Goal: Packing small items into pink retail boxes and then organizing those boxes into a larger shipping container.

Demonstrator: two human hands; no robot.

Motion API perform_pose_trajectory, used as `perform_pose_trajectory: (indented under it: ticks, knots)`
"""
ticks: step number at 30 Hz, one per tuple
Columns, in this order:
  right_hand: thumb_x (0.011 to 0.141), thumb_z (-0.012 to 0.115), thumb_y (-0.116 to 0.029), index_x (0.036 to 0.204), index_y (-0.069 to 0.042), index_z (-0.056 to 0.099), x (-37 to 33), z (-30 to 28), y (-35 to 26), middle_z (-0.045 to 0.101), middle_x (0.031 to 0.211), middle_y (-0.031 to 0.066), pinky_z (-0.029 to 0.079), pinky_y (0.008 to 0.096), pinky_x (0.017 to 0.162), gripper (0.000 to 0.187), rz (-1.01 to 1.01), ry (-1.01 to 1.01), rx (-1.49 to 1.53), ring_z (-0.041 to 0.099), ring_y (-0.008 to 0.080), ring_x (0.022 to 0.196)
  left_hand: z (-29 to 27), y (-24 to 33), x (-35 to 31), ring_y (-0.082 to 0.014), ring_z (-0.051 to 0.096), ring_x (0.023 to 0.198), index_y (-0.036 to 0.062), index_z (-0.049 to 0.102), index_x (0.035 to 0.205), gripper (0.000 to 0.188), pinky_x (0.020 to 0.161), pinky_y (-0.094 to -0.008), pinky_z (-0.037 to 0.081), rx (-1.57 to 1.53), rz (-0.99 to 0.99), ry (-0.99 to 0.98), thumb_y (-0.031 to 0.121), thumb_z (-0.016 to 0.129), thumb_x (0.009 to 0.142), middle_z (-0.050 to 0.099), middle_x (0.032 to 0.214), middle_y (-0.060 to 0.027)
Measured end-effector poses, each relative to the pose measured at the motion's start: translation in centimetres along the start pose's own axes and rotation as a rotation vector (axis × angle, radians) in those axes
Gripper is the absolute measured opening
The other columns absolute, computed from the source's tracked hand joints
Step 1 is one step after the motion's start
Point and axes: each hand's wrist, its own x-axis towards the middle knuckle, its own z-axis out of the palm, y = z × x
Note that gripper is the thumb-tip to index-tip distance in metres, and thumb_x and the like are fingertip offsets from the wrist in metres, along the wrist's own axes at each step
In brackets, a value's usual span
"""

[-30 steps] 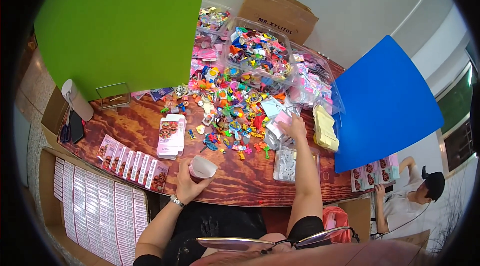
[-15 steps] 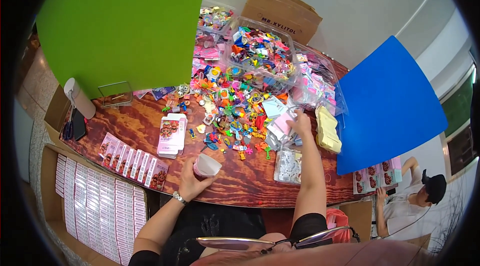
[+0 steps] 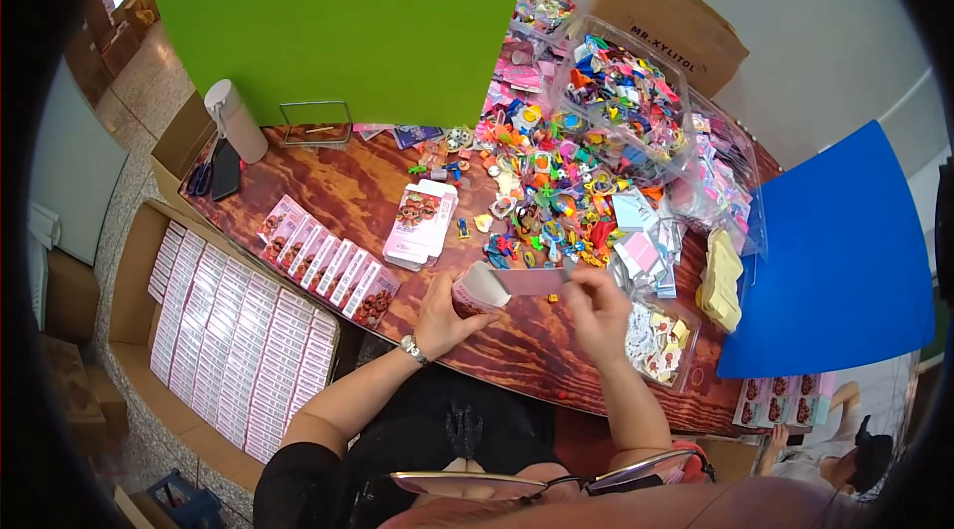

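My left hand (image 3: 447, 320) is wrapped around a small pink carton (image 3: 475, 293), its open white mouth turned to the right. Between the fingertips of my right hand (image 3: 599, 312) is a thin flat pinkish-grey card (image 3: 534, 282). Its far end is at the carton's mouth; whether it is inside I cannot tell. Left of the hands lie flattened pink cartons (image 3: 419, 223) and a row of closed pink boxes (image 3: 328, 267). Beyond my hands spreads a heap of small colourful plastic toys (image 3: 547, 201), with loose pale cards (image 3: 641, 241) at its right side.
A clear tray (image 3: 686, 370) of small white pieces and a yellow bundle (image 3: 720, 281) sit at right. Green (image 3: 338, 22) and blue (image 3: 835, 261) panels flank the table. Far left stand a tumbler (image 3: 237, 122) and a wire stand (image 3: 316, 124). A large carton (image 3: 124, 330) holds packed boxes. Another person (image 3: 845, 450) is at right.
My right hand has come from the loose cards toward the carton in my left hand, bringing a thin card along. The whole view has shifted, so the table appears farther right.
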Motion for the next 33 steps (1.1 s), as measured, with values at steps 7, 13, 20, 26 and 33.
perform_pose_trajectory:
  ticks: [7,13,20,26,33]
  knots:
    - [0.088,0.071,0.0,0.1,-0.002,0.07,0.6,2.7,-1.7,0.067,0.086,0.0078,0.049,0.0283,0.061,0.013,-0.324,-0.147,-0.371,0.063,0.0165,0.071,-0.4,0.2,-0.4,-0.0373,0.057,0.109,0.0,0.053,0.125,0.077,0.094,-0.0448,0.046,0.049,0.034,0.043,0.027,0.093,0.064,0.06,0.115,-0.019]
    - [0.083,0.073,0.0,0.098,-0.002,0.071,0.6,4.4,-2.4,0.068,0.083,0.0101,0.049,0.0337,0.065,0.015,-0.372,-0.269,-0.425,0.064,0.0251,0.075,-0.3,0.0,-0.3,-0.0387,0.057,0.106,-0.0014,0.053,0.123,0.075,0.093,-0.0454,0.045,0.129,0.182,0.117,0.02,0.092,0.063,0.06,0.114,-0.0185]
    - [0.08,0.074,-0.002,0.098,-0.004,0.072,-0.4,5.9,-2.3,0.07,0.084,0.0082,0.048,0.0367,0.067,0.018,-0.523,-0.206,-0.523,0.062,0.0257,0.074,-0.9,0.1,0.1,-0.0358,0.058,0.104,0.002,0.054,0.122,0.071,0.09,-0.0432,0.047,0.115,0.225,0.139,0.015,0.089,0.062,0.06,0.113,-0.0153]
    - [0.074,0.072,-0.01,0.108,-0.01,0.072,-1.3,6.8,-2.1,0.066,0.094,0.0034,0.046,0.0353,0.068,0.035,-0.727,-0.202,-0.898,0.058,0.0221,0.077,-1.1,0.9,0.5,-0.039,0.058,0.105,-0.001,0.053,0.124,0.074,0.09,-0.0455,0.048,0.055,0.273,0.103,0.017,0.089,0.062,0.06,0.114,-0.0188]
    - [0.076,0.076,-0.012,0.115,-0.009,0.071,1.7,5.3,-0.2,0.063,0.092,0.0034,0.049,0.0331,0.068,0.039,-0.703,-0.36,-0.789,0.062,0.02,0.081,-1.2,0.6,0.4,-0.0381,0.058,0.108,-0.001,0.053,0.126,0.072,0.093,-0.045,0.047,0.051,0.163,0.035,0.021,0.087,0.066,0.061,0.117,-0.0188]
